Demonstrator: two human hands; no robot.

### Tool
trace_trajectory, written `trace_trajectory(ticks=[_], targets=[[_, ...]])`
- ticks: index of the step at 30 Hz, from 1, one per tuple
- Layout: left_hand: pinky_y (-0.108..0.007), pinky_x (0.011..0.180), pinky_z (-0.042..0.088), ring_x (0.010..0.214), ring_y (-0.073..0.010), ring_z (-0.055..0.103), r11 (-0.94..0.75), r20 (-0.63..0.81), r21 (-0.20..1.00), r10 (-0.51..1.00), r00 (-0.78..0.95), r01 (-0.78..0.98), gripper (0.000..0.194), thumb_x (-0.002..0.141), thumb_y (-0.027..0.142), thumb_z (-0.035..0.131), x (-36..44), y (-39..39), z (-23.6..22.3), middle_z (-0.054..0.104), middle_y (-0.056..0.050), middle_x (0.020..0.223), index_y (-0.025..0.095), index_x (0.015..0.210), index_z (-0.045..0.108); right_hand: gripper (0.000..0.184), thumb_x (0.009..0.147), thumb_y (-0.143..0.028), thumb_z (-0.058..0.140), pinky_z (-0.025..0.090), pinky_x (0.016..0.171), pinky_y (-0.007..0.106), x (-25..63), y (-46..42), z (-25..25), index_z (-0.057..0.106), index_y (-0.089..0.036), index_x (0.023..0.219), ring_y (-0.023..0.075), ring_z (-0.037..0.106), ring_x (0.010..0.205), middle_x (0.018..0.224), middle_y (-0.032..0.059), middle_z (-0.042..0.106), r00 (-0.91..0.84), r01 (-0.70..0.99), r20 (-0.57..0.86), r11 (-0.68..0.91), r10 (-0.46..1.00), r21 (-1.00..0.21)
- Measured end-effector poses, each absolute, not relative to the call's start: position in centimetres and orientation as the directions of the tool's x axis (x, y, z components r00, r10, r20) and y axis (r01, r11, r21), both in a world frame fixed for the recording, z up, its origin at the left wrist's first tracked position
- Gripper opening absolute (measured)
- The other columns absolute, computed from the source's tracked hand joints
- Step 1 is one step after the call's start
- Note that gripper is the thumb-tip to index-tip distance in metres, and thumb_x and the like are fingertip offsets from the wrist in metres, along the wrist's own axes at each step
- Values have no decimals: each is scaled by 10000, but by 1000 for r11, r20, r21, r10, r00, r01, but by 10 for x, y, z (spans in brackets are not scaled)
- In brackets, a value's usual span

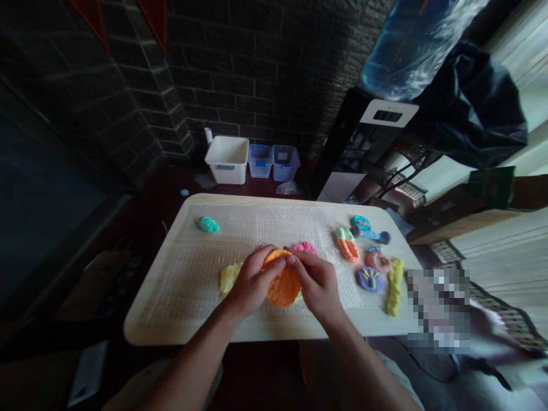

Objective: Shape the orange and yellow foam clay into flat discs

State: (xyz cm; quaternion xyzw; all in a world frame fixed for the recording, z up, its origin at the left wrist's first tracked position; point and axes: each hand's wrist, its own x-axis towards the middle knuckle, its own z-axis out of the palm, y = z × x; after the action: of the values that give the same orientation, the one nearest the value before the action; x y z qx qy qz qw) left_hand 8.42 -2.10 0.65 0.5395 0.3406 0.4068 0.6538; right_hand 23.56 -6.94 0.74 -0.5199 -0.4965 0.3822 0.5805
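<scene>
Between my two hands is a flattened round piece of orange modelling clay (284, 287), held over the middle of the table. My left hand (256, 278) pinches its upper left edge, thumb on the near face. On the other side my right hand (315, 278) grips the upper right edge, its thumb close to the left one. Behind the hands, a lump of pink clay (305, 248) shows in part. A flat piece of yellow clay (230, 277) lies under and beside my left hand, partly hidden.
Bubble wrap (184, 268) covers much of the wooden table (149, 334). A teal clay lump (209, 224) lies at far left. At right are an orange and green clay ring (347, 245), a purple disc (370, 279) and a yellow strip (394, 287). Bins (228, 165) stand behind.
</scene>
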Motion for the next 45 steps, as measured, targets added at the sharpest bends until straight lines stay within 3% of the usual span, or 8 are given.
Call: trace_trajectory(ticks=[5,14,18,23,29,34,38,45], targets=[[-330,922,486,1011,-254,643,90,-22,986,903,429,-138,220,957,424,721,84,-21,5,704,-65,1000,209,969,767,330,1006,-501,694,621,723,361,234,-69,4,884,-240,1075,227,755,764,905,85,846,202,44,133,126,970,-991],[-299,836,512,916,-235,643,108,-33,981,915,402,-164,222,920,415,764,86,-21,11,711,-48,932,200,977,763,280,980,-464,736,566,692,323,231,-67,4,886,-242,1063,199,698,759,795,60,759,241,44,189,184,952,-982],[-281,779,503,854,-212,621,123,-45,976,920,388,-179,245,922,444,765,87,-20,5,690,-32,876,201,927,741,361,999,-450,720,555,679,309,232,-68,0,810,-250,1286,192,684,817,935,72,754,252,84,209,194,945,-977],[-261,749,493,815,-178,611,166,-80,943,954,288,-287,244,913,436,795,92,-19,-6,691,-15,884,204,943,723,401,1056,-364,639,538,759,336,228,-68,1,721,-242,1429,189,623,863,959,70,681,169,326,367,299,915,-897],[-251,772,495,847,-173,631,216,-108,884,957,270,-414,253,884,429,832,97,-22,3,698,-13,893,204,946,734,362,1034,-476,664,552,752,324,224,-66,2,792,-290,1317,198,635,891,959,57,692,232,83,259,246,938,-966],[-241,763,490,849,-164,617,236,-126,849,959,253,-473,266,849,422,866,100,-24,6,687,-11,882,196,903,735,392,1033,-473,667,550,754,331,224,-68,1,767,-287,1362,194,642,849,918,47,704,230,36,230,228,946,-973],[-237,750,487,835,-155,594,254,-163,820,962,217,-513,296,813,425,895,101,-25,5,664,-4,867,190,890,732,410,1031,-367,688,542,739,333,224,-72,1,719,-265,1427,192,643,845,949,56,713,208,247,356,303,911,-920],[-244,800,487,886,-159,607,234,-133,847,963,234,-478,240,880,418,842,101,-25,1,683,-13,920,204,923,743,445,1054,-222,611,574,736,350,227,-75,9,649,-258,1496,208,685,860,928,59,715,135,547,564,414,814,-728]])
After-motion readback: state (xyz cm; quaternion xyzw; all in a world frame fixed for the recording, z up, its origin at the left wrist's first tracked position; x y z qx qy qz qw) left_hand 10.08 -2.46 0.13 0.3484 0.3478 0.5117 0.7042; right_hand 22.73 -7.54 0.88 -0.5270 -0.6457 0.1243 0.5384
